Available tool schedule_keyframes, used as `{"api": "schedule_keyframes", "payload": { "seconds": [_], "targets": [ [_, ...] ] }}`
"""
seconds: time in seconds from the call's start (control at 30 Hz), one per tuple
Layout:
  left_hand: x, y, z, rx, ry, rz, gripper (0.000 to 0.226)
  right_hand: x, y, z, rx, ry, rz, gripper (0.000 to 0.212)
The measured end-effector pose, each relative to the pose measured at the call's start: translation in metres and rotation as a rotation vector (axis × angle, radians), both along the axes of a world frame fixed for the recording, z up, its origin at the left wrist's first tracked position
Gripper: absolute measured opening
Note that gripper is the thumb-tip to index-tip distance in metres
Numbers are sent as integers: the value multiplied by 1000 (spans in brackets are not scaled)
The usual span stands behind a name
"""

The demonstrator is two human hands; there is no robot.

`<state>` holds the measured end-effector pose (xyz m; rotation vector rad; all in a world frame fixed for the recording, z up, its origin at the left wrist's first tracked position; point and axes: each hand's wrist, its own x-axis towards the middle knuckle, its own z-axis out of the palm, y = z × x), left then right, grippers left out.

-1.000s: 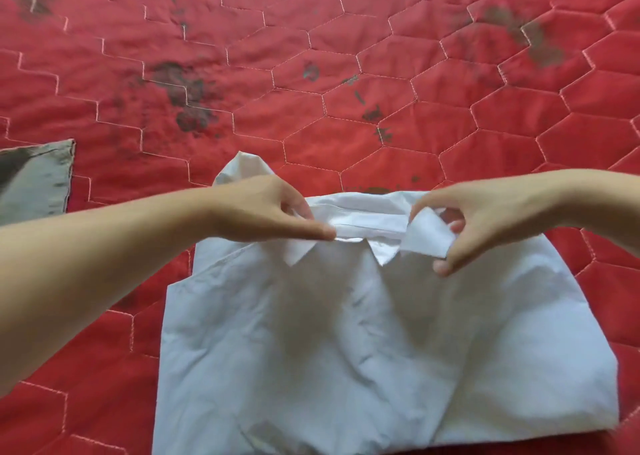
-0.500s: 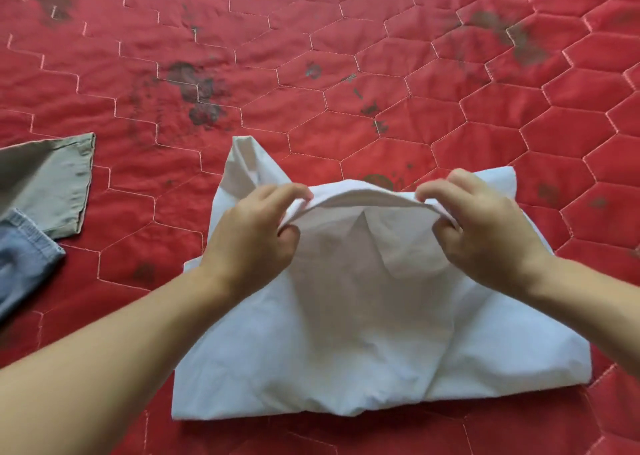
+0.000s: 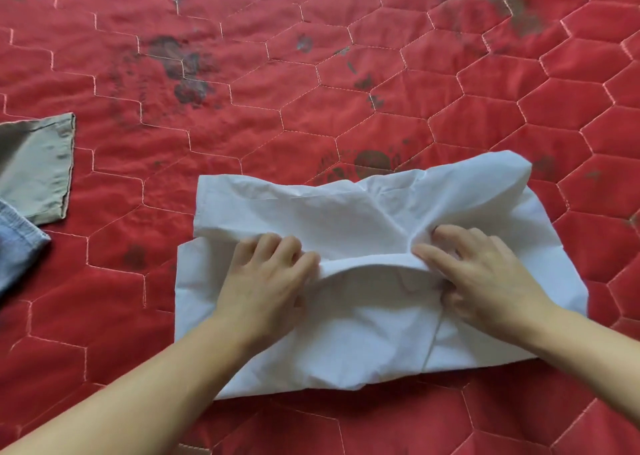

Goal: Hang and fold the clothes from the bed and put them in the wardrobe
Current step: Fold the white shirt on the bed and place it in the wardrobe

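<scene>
A white shirt (image 3: 349, 212) lies partly folded on the red quilted bed (image 3: 242, 115), its upper part doubled toward me over the lower part. My left hand (image 3: 266, 281) grips the folded edge at the left, fingers curled over the cloth. My right hand (image 3: 485, 274) pinches the same edge at the right, thumb stretched along the fold. The edge arches slightly between my two hands. The collar is hidden inside the fold.
At the left edge lie an olive-grey garment (image 3: 34, 163) and, below it, a piece of blue denim (image 3: 17, 246). The red quilt has dark stains in several spots and stretches bare beyond the shirt.
Both hands have pulled the shirt's collar end toward me, folding it down over the lower half. The raised fold has come down nearly flat.
</scene>
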<state>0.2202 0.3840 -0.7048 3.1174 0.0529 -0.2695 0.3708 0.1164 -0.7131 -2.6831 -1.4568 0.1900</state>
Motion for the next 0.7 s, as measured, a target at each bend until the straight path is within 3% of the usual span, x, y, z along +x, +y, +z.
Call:
{"api": "schedule_keyframes", "payload": {
  "seconds": [0.1,0.2,0.27,0.33,0.5,0.53,0.6,0.67,0.7],
  "targets": [
    [13,3,6,46,83,-88,40,12,7,9,85,167,-37,50],
    [26,10,12,-61,100,-51,23,25,18,25,339,247,-197,32],
    [28,12,19,-188,-3,18,20,26,22,35,425,166,-197,34],
    [17,11,21,-318,-156,68,30,20,17,40,456,104,-123,35],
    [-19,-4,17,-648,-536,236,38,-3,1,37,478,73,-64,41],
    [-26,-7,13,-658,-514,260,40,-8,-1,32,475,73,-72,43],
    [-36,-14,2,-569,-299,317,49,-19,-7,18,386,60,-89,51],
    [-46,-22,-9,-435,-84,301,59,-31,-18,3,265,100,-143,73],
    [-50,-24,-14,-414,-68,284,58,-37,-23,-2,235,152,-198,79]
  ]
}}
